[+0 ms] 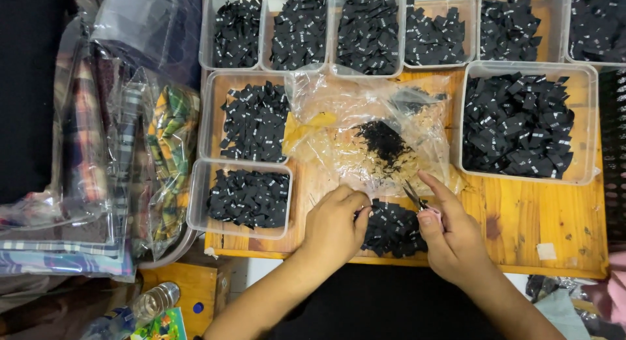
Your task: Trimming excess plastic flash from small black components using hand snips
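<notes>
From the head camera, looking straight down on a wooden tabletop (pixel 521 216), the small scissors (pixel 413 197) sit in the right hand (pixel 453 239), their long axis slanting from the hand up and to the left, tips aimed toward the clear plastic bag (pixel 365 131) spread in the middle of the table. The blades look nearly closed, though they are too small to be sure. The right hand is curled around the scissor handles, index finger stretched out along them.

The left hand (pixel 334 226) lies just beside it, fingers bent and pinched narrow on the edge of a loose pile of black fabric labels (pixel 391 230) at the table's near edge; whether it grips a single label I cannot tell. The pile lies between the two hands, the scissors right above it.

On the bag rests a dark heap of thread-like trimmings (pixel 385 144). Around it stand clear plastic tubs, all holding black labels: a row of six along the far edge (pixel 368 33), two stacked at the left (pixel 254 121) (pixel 244 198), and a large one at the right (pixel 521 124). Left of the table lie bagged plaid garments (pixel 98 157).
</notes>
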